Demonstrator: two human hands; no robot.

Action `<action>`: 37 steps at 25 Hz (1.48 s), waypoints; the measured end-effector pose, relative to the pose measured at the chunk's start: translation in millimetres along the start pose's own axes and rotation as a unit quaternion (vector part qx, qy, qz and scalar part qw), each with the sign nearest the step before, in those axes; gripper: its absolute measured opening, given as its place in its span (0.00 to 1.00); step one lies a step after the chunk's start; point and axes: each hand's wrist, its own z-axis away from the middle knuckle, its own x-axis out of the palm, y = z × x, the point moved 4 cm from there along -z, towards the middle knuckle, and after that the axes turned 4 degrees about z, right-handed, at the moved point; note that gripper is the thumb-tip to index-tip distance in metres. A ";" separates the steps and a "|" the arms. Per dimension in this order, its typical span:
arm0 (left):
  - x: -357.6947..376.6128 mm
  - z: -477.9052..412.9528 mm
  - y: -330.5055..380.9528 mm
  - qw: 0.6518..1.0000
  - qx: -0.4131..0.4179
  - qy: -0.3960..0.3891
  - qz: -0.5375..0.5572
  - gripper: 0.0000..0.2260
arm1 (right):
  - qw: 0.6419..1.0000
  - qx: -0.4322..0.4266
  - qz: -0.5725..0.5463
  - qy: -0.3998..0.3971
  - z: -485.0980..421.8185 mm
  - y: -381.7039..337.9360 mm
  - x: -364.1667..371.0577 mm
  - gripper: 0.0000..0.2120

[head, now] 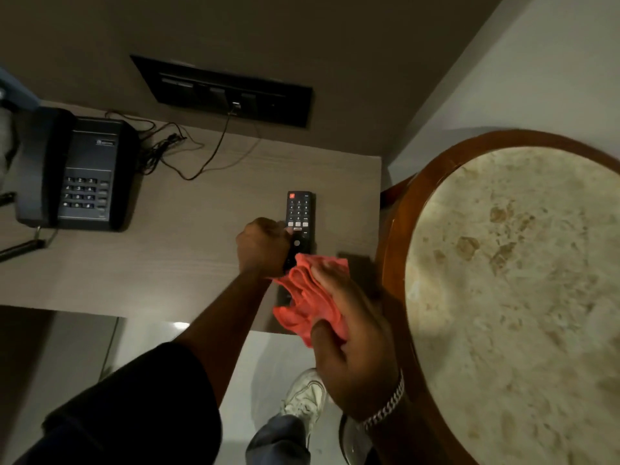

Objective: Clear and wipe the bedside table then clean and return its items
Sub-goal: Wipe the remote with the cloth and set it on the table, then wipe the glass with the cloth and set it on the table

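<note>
At the far left of the bedside table (pixel 141 270) sits a black desk phone (pixel 79 169), with thin wires (pixel 174 149) tangled just to its right. They run up to a dark switch panel (pixel 228 92) on the wall. The table top is pale wood.

In the middle, the left hand (pixel 263 246) is closed around the side of a black TV remote (pixel 299 223). The remote lies flat on the table near its right edge, buttons up. I think this is the cleaning step: the hand steadies the remote so it can be wiped.

Just to the right and nearer, the right hand (pixel 349 337) squeezes a bunched red cloth (pixel 308 297) between thumb and fingers, and the cloth covers the near end of the remote. A silver chain bracelet (pixel 385 407) is on that wrist.

The next move likely needs the cloth rubbed along the remote (gently, so no buttons get pushed hard).

Farthest right stands a round table (pixel 523 280) with a brown wooden rim and a speckled stone top. Below are a shiny pale floor (pixel 141 340) and a white shoe (pixel 307 397). The room is dim.
</note>
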 end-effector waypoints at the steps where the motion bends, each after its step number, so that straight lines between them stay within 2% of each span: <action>1: -14.0 0.3 1.2 1.000 0.004 0.001 0.015 0.11 | 1.000 -0.008 -0.002 0.004 -7.5 -7.8 2.1 0.24; 6: -128.0 3.7 -7.7 0.983 0.016 -0.021 0.183 0.08 | 0.997 -0.073 -0.013 0.028 -42.8 -74.2 40.3 0.26; 9: -222.6 -1.4 -16.7 0.963 0.019 0.019 0.269 0.06 | 0.993 -0.119 -0.002 0.018 -61.1 -137.6 83.0 0.26; 12: -332.1 -17.2 -34.1 0.948 0.045 0.085 0.302 0.06 | 0.981 -0.190 -0.022 -0.011 -77.8 -215.1 145.8 0.25; 16: -508.0 -34.9 -92.2 0.910 0.074 0.257 0.317 0.07 | 0.957 -0.280 -0.022 -0.073 -93.1 -309.9 259.4 0.25; 18: -571.6 -36.1 -121.8 0.882 0.081 0.353 0.300 0.07 | 0.950 -0.291 -0.036 -0.110 -95.1 -345.9 305.2 0.25; 22: -685.3 -32.1 -189.2 0.764 0.096 0.592 0.238 0.13 | 0.922 -0.302 -0.109 -0.216 -93.2 -411.4 400.7 0.26; 23: -705.2 -35.1 -206.9 0.747 0.081 0.625 0.211 0.17 | 0.917 -0.305 -0.115 -0.229 -93.7 -422.6 421.5 0.26; 24: -718.6 -43.1 -222.4 0.747 0.055 0.634 0.194 0.22 | 0.913 -0.314 -0.119 -0.231 -93.7 -429.9 436.6 0.26; 26: -732.5 -68.0 -245.5 0.781 0.011 0.598 0.180 0.35 | 0.911 -0.325 -0.119 -0.226 -90.7 -436.4 458.2 0.26; 28: -740.9 -89.9 -256.5 0.805 -0.010 0.561 0.194 0.39 | 0.910 -0.314 -0.129 -0.237 -85.7 -434.9 469.3 0.27; 32: -755.0 -101.5 -271.7 0.802 -0.011 0.546 0.243 0.29 | 0.909 -0.279 -0.155 -0.269 -84.7 -429.7 478.7 0.28; 35: -738.0 -95.8 -253.9 0.824 0.057 0.427 0.367 0.24 | 0.912 -0.272 -0.180 -0.248 -90.4 -434.4 468.1 0.30; 37: -709.5 -90.7 -226.1 0.822 0.092 0.319 0.463 0.19 | 0.911 -0.260 -0.208 -0.244 -97.1 -439.8 457.0 0.32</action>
